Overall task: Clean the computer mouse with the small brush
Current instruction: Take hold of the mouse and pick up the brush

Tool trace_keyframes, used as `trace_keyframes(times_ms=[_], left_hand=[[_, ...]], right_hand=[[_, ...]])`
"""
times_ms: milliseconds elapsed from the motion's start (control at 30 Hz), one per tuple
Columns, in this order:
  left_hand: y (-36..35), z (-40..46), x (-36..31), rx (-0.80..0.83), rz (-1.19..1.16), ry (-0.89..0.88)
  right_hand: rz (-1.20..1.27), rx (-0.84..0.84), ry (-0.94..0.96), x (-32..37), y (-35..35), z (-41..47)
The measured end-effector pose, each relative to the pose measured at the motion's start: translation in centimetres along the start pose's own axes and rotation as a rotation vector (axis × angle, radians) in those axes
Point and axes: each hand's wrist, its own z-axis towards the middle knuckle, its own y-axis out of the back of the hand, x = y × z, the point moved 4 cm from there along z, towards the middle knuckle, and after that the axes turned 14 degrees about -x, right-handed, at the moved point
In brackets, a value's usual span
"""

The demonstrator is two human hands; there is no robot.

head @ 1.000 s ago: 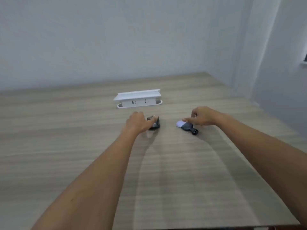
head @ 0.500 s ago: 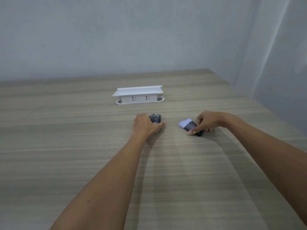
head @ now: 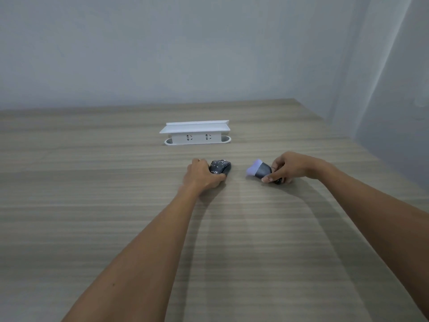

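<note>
A dark computer mouse (head: 220,167) with pale specks on its top lies on the wooden table (head: 232,240). My left hand (head: 202,175) grips it from the near left side, thumb and fingers curled round it. To the right is the small brush (head: 259,170), with a dark body and pale lilac bristles pointing left toward the mouse. My right hand (head: 289,167) pinches the brush's dark handle end between thumb and fingers. A short gap of bare table separates mouse and brush.
A white power strip holder (head: 196,133) with two sockets stands farther back on the table, behind the mouse. The grey wall rises beyond the table's far edge, and the table's right edge runs diagonally at the right.
My right hand went from touching the brush to gripping its handle and tilting the bristles up. My left hand closed more firmly round the mouse.
</note>
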Motion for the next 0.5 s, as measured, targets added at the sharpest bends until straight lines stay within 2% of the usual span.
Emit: trace_keyframes(times_ms=[267,500], left_hand=[[0.1,0.1,1.1,0.031,-0.101,-0.068],[0.3,-0.2,2.0,0.137,-0.181,-0.107]], right_hand=[[0.222,-0.073,0.115,1.8,0.7,0.2],[0.415,-0.176,0.165,4.0,1.4,0.3]])
